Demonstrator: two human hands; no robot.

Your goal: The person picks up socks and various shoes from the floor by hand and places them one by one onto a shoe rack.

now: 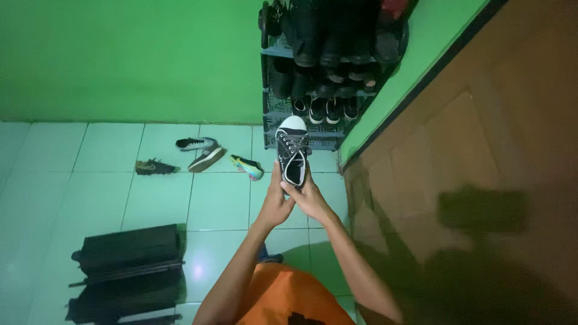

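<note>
Sneaker [293,150] upright — toe toward shoe rack [325,72] — fingers of both hands [295,201] grasping its heel.

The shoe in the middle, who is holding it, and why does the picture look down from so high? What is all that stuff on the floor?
The picture comes from a camera worn on a person's head, so you see what they see when looking down. The two bare arms are theirs. The left hand and right hand together hold a black sneaker with a white toe, gripping it at the heel end. In front stands a shoe rack full of dark shoes, against a green wall. On the tiled floor lie three loose shoes and a dark suitcase. A brown door is on the right.
</note>
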